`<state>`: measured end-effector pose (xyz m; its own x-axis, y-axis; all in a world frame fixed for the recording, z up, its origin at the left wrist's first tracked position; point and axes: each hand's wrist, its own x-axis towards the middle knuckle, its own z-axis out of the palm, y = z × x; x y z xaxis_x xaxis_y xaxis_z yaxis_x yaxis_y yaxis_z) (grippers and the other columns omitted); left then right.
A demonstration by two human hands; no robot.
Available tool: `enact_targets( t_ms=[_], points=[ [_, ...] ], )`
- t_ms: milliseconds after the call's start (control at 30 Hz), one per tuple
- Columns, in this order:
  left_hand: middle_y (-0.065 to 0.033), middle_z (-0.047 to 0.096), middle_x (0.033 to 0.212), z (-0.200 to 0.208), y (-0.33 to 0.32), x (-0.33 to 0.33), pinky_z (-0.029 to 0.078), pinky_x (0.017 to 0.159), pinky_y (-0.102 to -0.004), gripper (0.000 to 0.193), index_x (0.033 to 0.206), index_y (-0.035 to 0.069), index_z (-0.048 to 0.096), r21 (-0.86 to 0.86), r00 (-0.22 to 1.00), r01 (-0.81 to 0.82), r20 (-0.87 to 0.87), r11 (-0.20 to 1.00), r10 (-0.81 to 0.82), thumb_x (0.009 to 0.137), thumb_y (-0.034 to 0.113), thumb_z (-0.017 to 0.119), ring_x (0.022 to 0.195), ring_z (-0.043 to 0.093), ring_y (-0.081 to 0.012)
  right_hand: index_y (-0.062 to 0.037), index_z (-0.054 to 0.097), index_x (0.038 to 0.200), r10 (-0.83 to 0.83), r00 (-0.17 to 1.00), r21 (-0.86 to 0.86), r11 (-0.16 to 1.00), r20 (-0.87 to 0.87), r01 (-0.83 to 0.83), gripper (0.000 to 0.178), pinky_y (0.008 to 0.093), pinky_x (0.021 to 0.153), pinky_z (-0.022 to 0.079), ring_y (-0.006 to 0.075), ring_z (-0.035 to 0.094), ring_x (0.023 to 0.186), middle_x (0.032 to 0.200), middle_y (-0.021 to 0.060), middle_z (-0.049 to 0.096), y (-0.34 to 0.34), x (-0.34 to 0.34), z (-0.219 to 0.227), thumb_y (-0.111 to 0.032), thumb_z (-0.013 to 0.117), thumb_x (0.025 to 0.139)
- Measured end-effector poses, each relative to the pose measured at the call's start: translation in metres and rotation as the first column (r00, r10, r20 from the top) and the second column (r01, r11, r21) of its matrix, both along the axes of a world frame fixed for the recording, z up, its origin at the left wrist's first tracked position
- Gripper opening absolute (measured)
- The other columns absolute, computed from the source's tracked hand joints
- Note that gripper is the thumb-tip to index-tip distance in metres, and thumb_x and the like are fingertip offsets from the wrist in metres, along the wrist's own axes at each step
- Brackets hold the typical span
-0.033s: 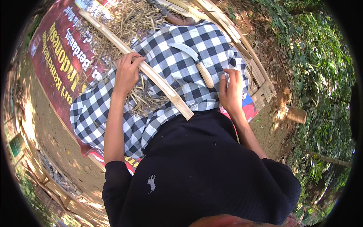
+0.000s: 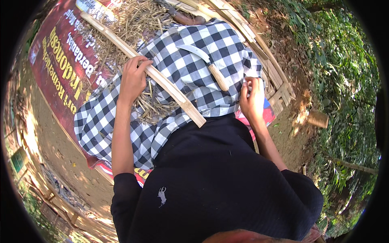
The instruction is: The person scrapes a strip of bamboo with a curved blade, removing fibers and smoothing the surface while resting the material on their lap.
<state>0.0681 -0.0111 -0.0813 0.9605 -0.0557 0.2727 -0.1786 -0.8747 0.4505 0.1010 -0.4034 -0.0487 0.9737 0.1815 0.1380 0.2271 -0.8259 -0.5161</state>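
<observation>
Across my lap slants a long split bamboo strip [image 2: 173, 88], its near end by my black shirt and its far end over the shavings. My left hand [image 2: 133, 79] grips it near the middle, thumb and fingers closed round its edges. A knife with a curved blade and pale wooden handle [image 2: 219, 77] lies on the black-and-white checked cloth [image 2: 227, 38] over my legs. To the right of that handle is my right hand [image 2: 252, 99], at the cloth's edge. Its fingers are curled toward the thumb; whatever they may hold is hidden.
Thin shavings [image 2: 135, 24] are heaped ahead, with more on the cloth. I sit on a printed red banner [image 2: 52, 69]. Split bamboo slats [image 2: 272, 65] lie along the right, and a dark curved object [image 2: 188, 18] rests ahead. A cut stump [image 2: 318, 118] and leafy plants stand farther right.
My right hand has shifted slightly right and down, away from the knife handle, and its fingers have curled in. My left hand still holds the bamboo strip.
</observation>
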Motion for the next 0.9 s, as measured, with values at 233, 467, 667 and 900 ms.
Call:
enact_targets(
  t_ms=[233,467,667,900],
  points=[
    [-0.0125,0.062,0.111,0.015,0.000,0.001,0.041,0.101,-0.0437,0.025,0.103,0.005,0.068,-0.138,0.995,0.013,-0.092,0.990,-0.026,0.081,0.000,0.057,0.111,0.057,-0.0326,0.0036,0.065,0.104,0.036,0.938,-0.228,0.966,-0.345,-0.121,0.021,0.0471,0.082,0.052,0.0410,0.065,0.094,0.102,0.0234,0.066,-0.101,-0.082,-0.055,-0.004,0.060,0.085],
    [-0.0127,0.065,0.107,0.023,0.003,-0.001,0.042,0.098,-0.0413,0.017,0.101,0.003,0.068,-0.124,0.991,0.028,-0.129,0.992,-0.044,0.089,0.003,0.056,0.107,0.059,-0.0327,0.0032,0.058,0.111,0.125,0.989,-0.197,0.975,0.085,-0.106,0.030,0.0442,0.087,0.048,0.0368,0.058,0.101,0.114,0.0193,0.056,-0.049,-0.056,-0.076,-0.002,0.065,0.082],
    [-0.0119,0.065,0.099,0.025,0.007,-0.005,0.043,0.091,-0.0413,0.013,0.098,0.003,0.067,-0.114,0.995,0.017,-0.095,0.993,-0.028,0.090,0.003,0.056,0.098,0.062,-0.0316,0.0022,0.053,0.100,0.043,0.846,-0.222,0.957,-0.531,-0.188,0.030,0.0466,0.081,0.049,0.0390,0.057,0.101,0.104,0.0205,0.054,-0.063,-0.054,-0.097,0.001,0.065,0.073],
    [-0.0126,0.066,0.097,0.020,0.017,-0.007,0.044,0.089,-0.0406,0.013,0.097,0.003,0.067,-0.138,0.998,-0.008,-0.062,0.990,0.000,0.091,0.003,0.056,0.097,0.063,-0.0318,0.0065,0.040,0.142,0.199,0.963,-0.101,0.978,0.180,-0.184,0.059,0.0501,0.105,0.043,0.0509,0.044,0.129,0.144,0.0314,0.038,-0.043,-0.041,-0.101,0.005,0.050,0.084]
  ],
)
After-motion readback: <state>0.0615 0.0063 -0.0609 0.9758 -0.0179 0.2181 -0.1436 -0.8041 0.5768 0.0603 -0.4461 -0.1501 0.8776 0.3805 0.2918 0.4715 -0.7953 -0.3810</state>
